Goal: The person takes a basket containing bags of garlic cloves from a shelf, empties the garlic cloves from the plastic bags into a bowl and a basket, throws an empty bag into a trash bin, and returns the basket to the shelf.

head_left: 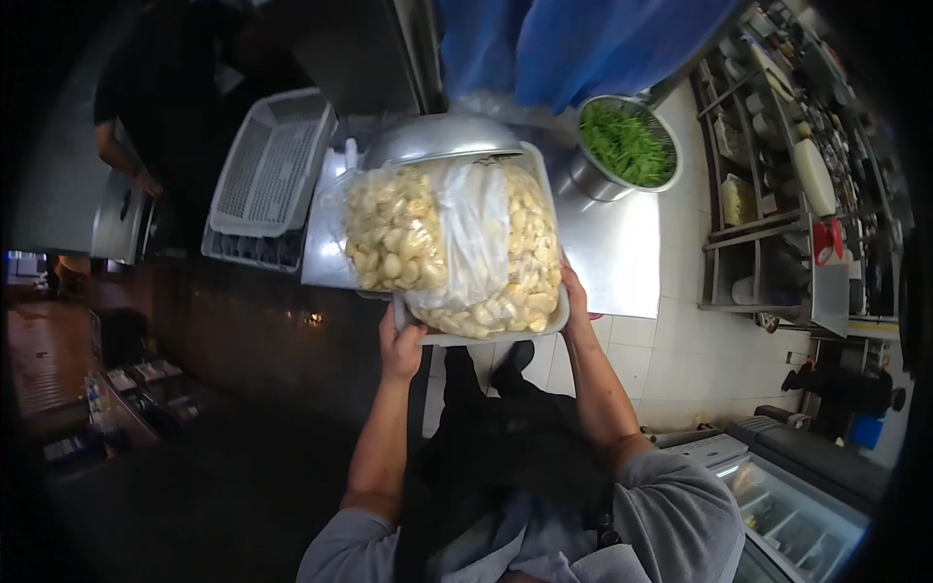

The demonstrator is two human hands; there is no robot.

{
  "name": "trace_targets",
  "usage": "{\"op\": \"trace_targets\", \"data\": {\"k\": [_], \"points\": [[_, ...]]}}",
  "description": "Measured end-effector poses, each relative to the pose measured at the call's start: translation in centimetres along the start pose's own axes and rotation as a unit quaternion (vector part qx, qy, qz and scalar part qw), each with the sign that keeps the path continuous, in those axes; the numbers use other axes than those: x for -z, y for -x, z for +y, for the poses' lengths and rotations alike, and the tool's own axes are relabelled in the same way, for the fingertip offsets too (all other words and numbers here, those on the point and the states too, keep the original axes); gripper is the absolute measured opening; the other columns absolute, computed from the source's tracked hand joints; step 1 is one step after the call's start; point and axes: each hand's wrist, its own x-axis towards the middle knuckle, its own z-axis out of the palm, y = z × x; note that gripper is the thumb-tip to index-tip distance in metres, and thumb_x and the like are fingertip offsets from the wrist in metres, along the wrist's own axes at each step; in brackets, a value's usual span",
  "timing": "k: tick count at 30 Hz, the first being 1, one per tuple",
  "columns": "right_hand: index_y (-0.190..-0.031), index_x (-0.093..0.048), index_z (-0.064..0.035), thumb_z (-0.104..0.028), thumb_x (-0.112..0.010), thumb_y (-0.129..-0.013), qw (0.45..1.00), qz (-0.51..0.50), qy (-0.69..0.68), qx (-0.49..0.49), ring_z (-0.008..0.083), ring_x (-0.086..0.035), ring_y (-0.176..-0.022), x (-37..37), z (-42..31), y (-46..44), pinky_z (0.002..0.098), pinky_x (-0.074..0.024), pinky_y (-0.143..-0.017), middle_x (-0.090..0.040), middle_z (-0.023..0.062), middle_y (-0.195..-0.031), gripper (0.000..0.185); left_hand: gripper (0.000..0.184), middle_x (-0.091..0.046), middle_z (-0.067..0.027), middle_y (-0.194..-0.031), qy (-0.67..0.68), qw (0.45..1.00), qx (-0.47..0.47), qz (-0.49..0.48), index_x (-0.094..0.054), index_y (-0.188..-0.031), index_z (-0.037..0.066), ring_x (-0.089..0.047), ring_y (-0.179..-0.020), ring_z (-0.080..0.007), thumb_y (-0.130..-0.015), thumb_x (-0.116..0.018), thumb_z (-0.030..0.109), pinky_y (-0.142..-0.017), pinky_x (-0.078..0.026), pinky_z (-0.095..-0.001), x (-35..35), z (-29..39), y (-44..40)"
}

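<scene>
Both my hands grip a white plastic tray (455,339) by its sides, at the near edge of a steel table. My left hand (400,348) is closed on the near left corner, thumb on the rim. On the right side, my right hand (573,296) wraps round the rim, its fingers partly hidden beneath. Clear plastic bags of pale yellow, rounded pieces (394,228) fill the tray; I cannot tell what food they are. Behind the bags, a shiny steel bowl (442,138) lies upside down, overlapping the tray's far edge.
A steel pot (595,180) with a colander of green leaves (625,144) stands right on the steel table (622,248). White perforated baskets (272,160) sit at left. Shelving (768,165) lines the right, a glass-topped freezer (797,505) the lower right. A person in dark clothes (165,87) stands upper left.
</scene>
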Motion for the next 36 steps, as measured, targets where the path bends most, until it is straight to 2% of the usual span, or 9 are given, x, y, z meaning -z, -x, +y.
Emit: {"op": "trace_targets", "data": {"k": [4,11,14,17,20,22,27,30,36], "points": [[-0.156,-0.031,0.0043,-0.025,-0.051,-0.093,0.997,0.038,0.058,0.044,0.0242,-0.055,-0.130,3.1,3.3,-2.3,0.0330,-0.0439,-0.109,-0.050,0.0186,-0.148,0.072,0.041,-0.063,-0.0029,-0.102,-0.080,0.996,0.019,-0.023,-0.059,-0.123,-0.003,-0.056,-0.083,-0.0075,-0.083,-0.052,-0.002,-0.069,-0.045,-0.0250,3.3,-3.1,-1.9],[-0.156,-0.033,0.0022,-0.019,-0.034,-0.105,0.980,0.133,0.146,-0.029,0.0223,-0.052,-0.133,1.2,1.5,-4.0,0.0323,-0.0410,-0.112,-0.049,0.0142,-0.151,0.055,0.046,-0.061,-0.0081,-0.119,-0.150,0.981,-0.005,-0.120,-0.060,-0.131,0.006,-0.061,-0.105,-0.0178,-0.088,-0.061,-0.010,-0.087,-0.051,-0.0330,9.3,-8.4,-6.0],[-0.158,-0.030,-0.0007,-0.023,-0.035,-0.106,0.978,0.133,0.159,-0.028,0.0251,-0.047,-0.139,2.0,0.2,-5.1,0.0345,-0.0388,-0.114,-0.042,0.0161,-0.156,0.057,0.045,-0.059,-0.0195,-0.136,0.347,0.901,0.239,-0.102,-0.054,-0.140,0.004,-0.062,-0.121,-0.0308,-0.099,-0.050,0.023,-0.105,-0.050,-0.0475,9.7,-2.4,-9.1],[-0.159,-0.030,-0.0046,-0.033,-0.039,-0.107,0.940,0.201,0.272,0.036,0.0306,-0.044,-0.142,0.7,-2.9,-5.3,0.0406,-0.0362,-0.116,-0.039,0.0169,-0.159,0.060,0.058,-0.062,-0.0243,-0.129,0.046,0.914,0.354,0.194,-0.050,-0.139,-0.006,-0.064,-0.117,-0.0383,-0.101,-0.046,0.037,-0.102,-0.051,-0.0522,17.2,-0.7,-9.3],[-0.159,-0.030,-0.0047,-0.038,-0.041,-0.106,0.924,0.222,0.310,0.041,0.0330,-0.040,-0.145,-0.2,-3.6,-2.3,0.0428,-0.0329,-0.119,-0.034,0.0160,-0.162,0.063,0.074,-0.056,-0.0283,-0.133,0.017,0.910,0.236,0.340,-0.042,-0.142,-0.012,-0.059,-0.123,-0.0411,-0.100,-0.047,0.050,-0.105,-0.048,-0.0521,13.2,1.3,-11.8],[-0.158,-0.031,-0.0033,-0.039,-0.040,-0.107,0.917,0.232,0.323,0.031,0.0335,-0.039,-0.146,-1.0,-3.0,-1.6,0.0428,-0.0323,-0.119,-0.034,0.0160,-0.162,0.063,0.093,-0.042,-0.0324,-0.145,-0.188,0.817,0.297,0.457,-0.032,-0.145,-0.016,-0.047,-0.134,-0.0427,-0.097,-0.048,0.063,-0.110,-0.042,-0.0501,12.6,-1.9,-13.9],[-0.152,-0.040,0.0009,-0.031,-0.042,-0.108,0.814,0.295,0.485,0.122,0.0329,-0.042,-0.142,-2.6,-2.2,0.8,0.0426,-0.0355,-0.116,-0.041,0.0171,-0.156,0.054,0.094,-0.028,-0.0308,-0.147,-0.240,0.870,0.176,0.393,-0.021,-0.146,-0.016,-0.034,-0.138,-0.0462,-0.098,-0.057,0.055,-0.112,-0.032,-0.0526,9.6,-0.7,-10.9],[-0.133,-0.056,0.0024,-0.013,-0.051,-0.103,0.650,0.245,0.666,0.272,0.0282,-0.056,-0.117,-10.0,-1.9,3.5,0.0386,-0.0452,-0.100,-0.056,0.0179,-0.134,0.034,0.085,-0.031,-0.0332,-0.147,-0.457,0.812,0.016,0.362,-0.029,-0.144,-0.014,-0.030,-0.140,-0.0475,-0.096,-0.066,0.046,-0.116,-0.028,-0.0515,10.0,2.5,-9.7],[-0.124,-0.060,0.0043,-0.015,-0.057,-0.102,0.821,-0.209,0.526,-0.070,0.0270,-0.061,-0.109,-17.6,5.6,2.6,0.0347,-0.0478,-0.094,-0.063,0.0186,-0.117,0.030,0.091,-0.034,-0.0348,-0.146,-0.476,0.802,-0.115,0.341,-0.032,-0.143,-0.010,-0.034,-0.136,-0.0485,-0.084,-0.078,0.042,-0.114,-0.028,-0.0567,12.1,-0.2,-14.6]]}}
